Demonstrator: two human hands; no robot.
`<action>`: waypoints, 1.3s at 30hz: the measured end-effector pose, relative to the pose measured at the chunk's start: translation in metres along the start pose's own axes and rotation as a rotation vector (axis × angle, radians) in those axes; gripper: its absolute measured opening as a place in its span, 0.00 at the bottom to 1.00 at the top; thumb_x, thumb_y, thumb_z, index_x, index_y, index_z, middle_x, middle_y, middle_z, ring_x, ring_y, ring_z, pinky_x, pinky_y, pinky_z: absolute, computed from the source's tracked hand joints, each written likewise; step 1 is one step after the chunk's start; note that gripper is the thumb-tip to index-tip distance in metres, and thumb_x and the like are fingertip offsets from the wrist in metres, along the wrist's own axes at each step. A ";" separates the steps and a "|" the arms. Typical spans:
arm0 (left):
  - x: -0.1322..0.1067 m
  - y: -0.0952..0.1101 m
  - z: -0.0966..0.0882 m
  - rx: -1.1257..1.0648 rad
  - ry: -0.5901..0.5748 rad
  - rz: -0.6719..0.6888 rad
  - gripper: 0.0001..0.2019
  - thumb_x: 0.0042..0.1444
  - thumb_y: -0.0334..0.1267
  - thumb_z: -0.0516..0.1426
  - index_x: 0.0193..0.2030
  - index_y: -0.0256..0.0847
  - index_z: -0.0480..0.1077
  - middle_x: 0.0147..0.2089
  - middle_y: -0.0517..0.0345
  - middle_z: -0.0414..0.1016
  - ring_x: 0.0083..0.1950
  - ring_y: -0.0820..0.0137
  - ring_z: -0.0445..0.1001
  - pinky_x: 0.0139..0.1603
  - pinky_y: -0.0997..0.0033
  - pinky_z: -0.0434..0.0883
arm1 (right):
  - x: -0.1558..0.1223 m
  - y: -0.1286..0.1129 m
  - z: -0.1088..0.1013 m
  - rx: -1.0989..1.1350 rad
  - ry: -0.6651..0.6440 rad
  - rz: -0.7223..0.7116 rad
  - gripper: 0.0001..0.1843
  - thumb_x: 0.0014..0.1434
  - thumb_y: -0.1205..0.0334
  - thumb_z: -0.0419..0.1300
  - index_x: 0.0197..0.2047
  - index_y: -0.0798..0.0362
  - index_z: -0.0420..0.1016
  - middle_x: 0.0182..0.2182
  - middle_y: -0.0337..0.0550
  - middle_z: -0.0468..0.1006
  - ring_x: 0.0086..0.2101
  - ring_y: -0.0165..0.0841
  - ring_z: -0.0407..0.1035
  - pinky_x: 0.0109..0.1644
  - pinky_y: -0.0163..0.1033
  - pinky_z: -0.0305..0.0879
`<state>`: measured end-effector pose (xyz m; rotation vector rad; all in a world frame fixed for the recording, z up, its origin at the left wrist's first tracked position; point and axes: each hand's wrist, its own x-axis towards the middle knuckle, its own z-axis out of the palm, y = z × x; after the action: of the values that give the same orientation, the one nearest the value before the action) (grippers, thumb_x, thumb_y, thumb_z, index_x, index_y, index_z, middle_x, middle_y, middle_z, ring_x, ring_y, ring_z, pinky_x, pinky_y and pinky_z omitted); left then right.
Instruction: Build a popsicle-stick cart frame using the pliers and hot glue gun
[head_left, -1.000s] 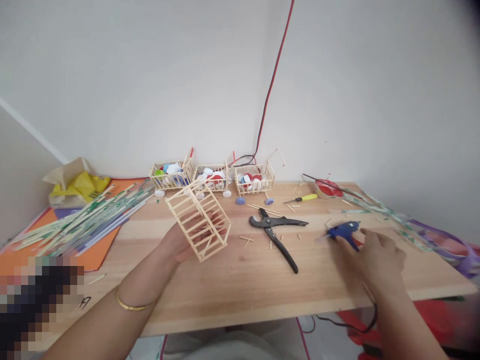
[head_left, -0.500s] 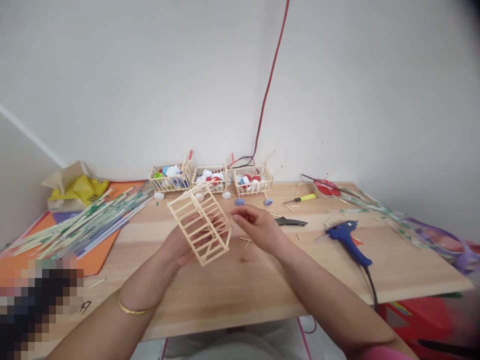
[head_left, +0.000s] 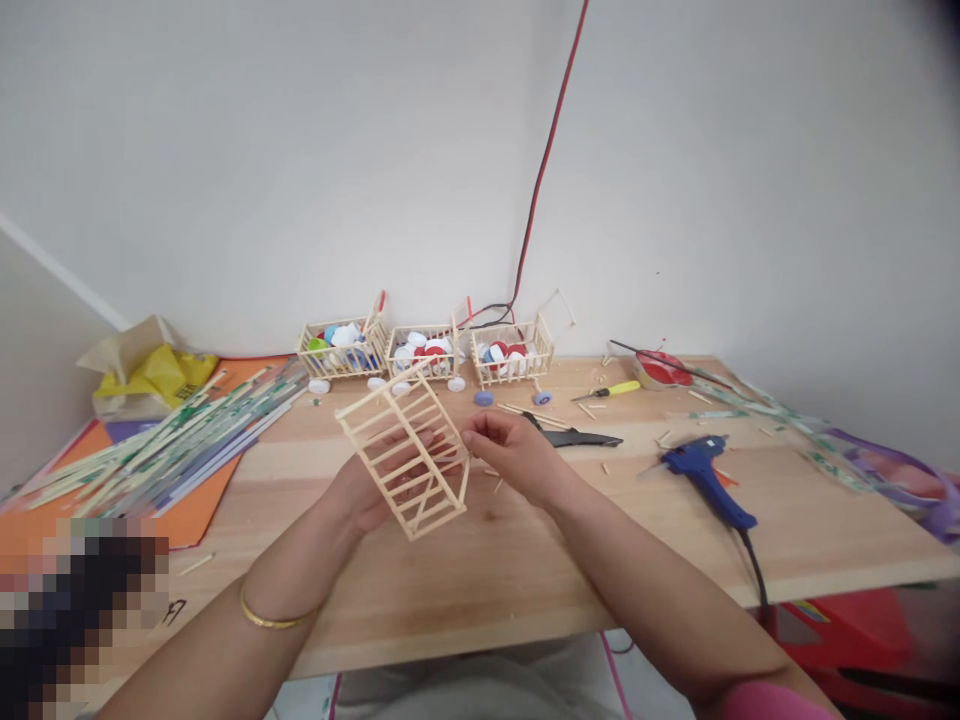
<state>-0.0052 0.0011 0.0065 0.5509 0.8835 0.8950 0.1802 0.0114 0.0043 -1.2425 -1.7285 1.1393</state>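
Observation:
A small open frame of thin wooden sticks (head_left: 424,456), like a cart basket, is held tilted above the table. My left hand (head_left: 364,488) grips it from behind, its fingers partly showing through the bars. My right hand (head_left: 516,455) is closed in a pinch at the frame's right edge; whatever lies between its fingertips is too small to make out. Behind the hands stand three finished-looking stick carts with bottle-cap wheels: a left cart (head_left: 341,352), a middle cart (head_left: 424,352) and a right cart (head_left: 511,358), each loaded with coloured caps.
To the right lies a blue glue gun (head_left: 705,480) with its cord over the table edge. A black knife (head_left: 581,438), a yellow-handled screwdriver (head_left: 616,391) and a red bowl (head_left: 664,368) are farther back. Wrapped sticks (head_left: 191,440) cover an orange sheet on the left.
My right hand's pinched fingers have come closer to the frame's right edge. The frame has shifted slightly right and down, still in my left hand.

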 end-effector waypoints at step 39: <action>0.004 -0.006 0.005 0.154 -0.080 0.113 0.13 0.51 0.39 0.62 0.43 0.37 0.75 0.42 0.49 0.79 0.39 0.65 0.78 0.40 0.67 0.75 | 0.003 0.020 0.004 0.299 -0.037 0.141 0.14 0.51 0.50 0.61 0.31 0.54 0.72 0.23 0.36 0.70 0.23 0.25 0.60 0.28 0.32 0.56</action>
<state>0.0028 0.0008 0.0028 0.7706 0.8597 0.9054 0.1823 0.0164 -0.0157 -1.1758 -1.4485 1.4522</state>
